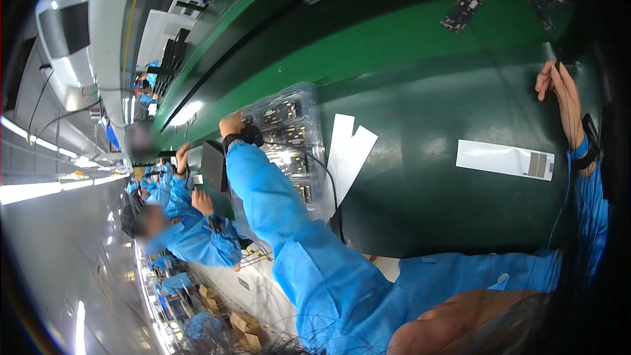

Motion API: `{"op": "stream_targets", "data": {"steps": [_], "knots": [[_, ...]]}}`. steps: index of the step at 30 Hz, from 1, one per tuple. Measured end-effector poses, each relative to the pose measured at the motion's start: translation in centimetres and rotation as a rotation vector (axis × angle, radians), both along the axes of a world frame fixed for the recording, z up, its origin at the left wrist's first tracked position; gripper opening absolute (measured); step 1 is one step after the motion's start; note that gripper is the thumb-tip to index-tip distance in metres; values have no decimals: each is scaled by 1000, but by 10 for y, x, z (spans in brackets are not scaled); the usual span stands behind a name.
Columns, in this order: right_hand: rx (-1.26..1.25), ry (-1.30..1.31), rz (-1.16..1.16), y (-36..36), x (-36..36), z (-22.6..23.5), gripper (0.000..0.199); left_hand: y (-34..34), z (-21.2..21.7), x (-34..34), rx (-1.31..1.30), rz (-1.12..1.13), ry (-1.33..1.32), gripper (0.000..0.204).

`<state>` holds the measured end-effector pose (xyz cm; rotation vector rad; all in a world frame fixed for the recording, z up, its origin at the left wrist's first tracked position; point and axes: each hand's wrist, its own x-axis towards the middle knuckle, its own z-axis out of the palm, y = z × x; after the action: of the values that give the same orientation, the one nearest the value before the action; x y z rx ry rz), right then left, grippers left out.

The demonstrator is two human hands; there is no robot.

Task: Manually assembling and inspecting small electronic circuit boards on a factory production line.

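My left arm reaches across a clear plastic tray [314, 102] that holds several dark circuit boards [281, 113]. At the tray's far left corner is my left hand [231, 123], its fingers curled; whatever they hold is hidden. A black band circles that wrist, and a dark cord runs from it over the tray. Out at the far right, my right hand [557, 84] is raised near the mat's edge, fingers stretched and partly apart, with no held thing visible. Closest to it on the mat is a white strip [496, 158] with a grey-brown patch at one end.
Two overlapping white strips [348, 158] lie right of the tray on the dark green mat [407, 217]. Farther back, a loose circuit board [461, 12] rests on the brighter green surface, another [540, 10] beside it. A co-worker [197, 223] in blue sits at the left.
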<state>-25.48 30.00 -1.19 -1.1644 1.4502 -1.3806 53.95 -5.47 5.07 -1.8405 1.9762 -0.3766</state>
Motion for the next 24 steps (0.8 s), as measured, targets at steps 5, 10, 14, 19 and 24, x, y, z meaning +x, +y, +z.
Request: {"op": "stream_targets", "data": {"steps": [5, 10, 14, 19, 24], "knots": [[-131, -57, 86, -29, 18, 0, 30, -20, -8, 225, -488, 392, 438, 36], [-125, -18, 104, -25, 21, 3, 30, 0, -46, 227, -267, 216, 367, 57], [38, 107, -29, 18, 9, 21, 29, 11, -115, -41, -254, 214, 797, 76], [-145, -60, 115, -9, 28, 16, 33, -36, -30, -1, -486, -234, 86, 58], [-95, -83, 143, -8, 28, 5, 34, 21, 50, -376, -244, -691, 875, 50]]}}
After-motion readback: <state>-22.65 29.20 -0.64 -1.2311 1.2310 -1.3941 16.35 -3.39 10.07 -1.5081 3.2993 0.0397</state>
